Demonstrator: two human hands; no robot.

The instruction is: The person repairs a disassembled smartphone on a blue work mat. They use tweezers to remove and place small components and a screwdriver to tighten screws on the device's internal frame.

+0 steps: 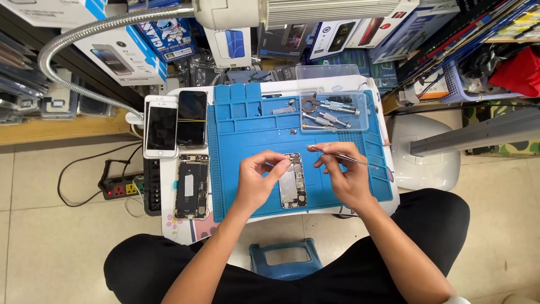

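Note:
An opened phone body [293, 183] with its insides showing lies on a blue repair mat [253, 129]. My left hand [257, 179] hovers at the phone's upper left edge, thumb and fingers pinched together on something too small to make out. My right hand [344, 173] sits just right of the phone and holds thin metal tweezers [337, 155], whose tips point left toward the phone's top.
A clear plastic tray [333, 111] with screwdrivers sits at the mat's top right. Left of the mat lie a white phone [161, 126], a black phone [192, 118] and another opened phone [192, 186]. A gooseneck lamp [84, 34] arches overhead. A power strip [119, 188] lies on the floor.

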